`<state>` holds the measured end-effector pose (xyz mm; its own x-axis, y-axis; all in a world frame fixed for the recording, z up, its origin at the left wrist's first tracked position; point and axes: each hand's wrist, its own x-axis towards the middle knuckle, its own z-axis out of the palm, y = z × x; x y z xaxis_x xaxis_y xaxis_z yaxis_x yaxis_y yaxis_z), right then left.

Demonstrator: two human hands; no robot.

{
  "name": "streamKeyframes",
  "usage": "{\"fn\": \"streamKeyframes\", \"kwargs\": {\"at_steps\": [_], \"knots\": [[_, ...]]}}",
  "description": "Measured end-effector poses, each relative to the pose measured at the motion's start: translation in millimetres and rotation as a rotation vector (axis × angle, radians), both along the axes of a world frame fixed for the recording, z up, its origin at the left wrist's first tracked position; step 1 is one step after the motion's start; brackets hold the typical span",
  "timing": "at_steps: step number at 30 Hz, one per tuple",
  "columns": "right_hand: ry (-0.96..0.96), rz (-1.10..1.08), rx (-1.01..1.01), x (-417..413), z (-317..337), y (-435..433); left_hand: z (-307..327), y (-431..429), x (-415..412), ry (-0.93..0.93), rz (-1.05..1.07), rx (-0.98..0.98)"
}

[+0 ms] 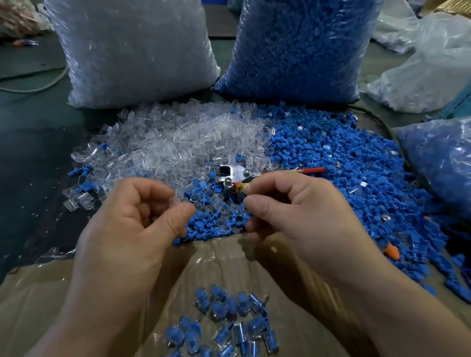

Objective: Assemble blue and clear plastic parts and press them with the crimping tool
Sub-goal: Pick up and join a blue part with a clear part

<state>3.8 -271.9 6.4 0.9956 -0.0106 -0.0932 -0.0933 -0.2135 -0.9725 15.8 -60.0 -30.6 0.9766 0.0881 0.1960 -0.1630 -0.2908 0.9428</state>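
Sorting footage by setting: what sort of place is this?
Likely a piecework assembly workshop: a bulk clear sack of blue plastic parts, loose heaps of clear plastic parts, and a metal red-handled crimping tool lying among them.

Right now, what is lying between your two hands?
In the head view, loose blue parts and a few clear parts lie between the left hand and the right hand, with the crimping tool just behind that gap.

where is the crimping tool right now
Head view, centre: the crimping tool lies where the pile of clear parts meets the pile of blue parts, just beyond the right hand, its red handle pointing right.
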Motion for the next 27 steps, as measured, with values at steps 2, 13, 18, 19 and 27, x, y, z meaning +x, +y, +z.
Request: {"fn": "streamKeyframes", "kwargs": {"at_steps": [2, 13, 18, 19, 27], "knots": [[0.098, 0.015, 0.281, -2, 2, 5, 0, -4, -3, 0.029, -0.061, -0.044], [-0.429, 0.113, -0.259, -14, 0, 25, 6, -10, -8, 0.125, -0.17, 0.017], [-0.511, 0.151, -0.435, -12, -7, 26, 7, -14, -13, 0.121, -0.274, -0.053], [-0.527, 0.15, -0.457, -12, -8, 25, 8, -14, -13, 0.129, -0.28, -0.077], [-0.624, 0.269, -0.652, -13, -7, 24, 12, -9, -9, 0.287, -0.331, -0.302]]}}
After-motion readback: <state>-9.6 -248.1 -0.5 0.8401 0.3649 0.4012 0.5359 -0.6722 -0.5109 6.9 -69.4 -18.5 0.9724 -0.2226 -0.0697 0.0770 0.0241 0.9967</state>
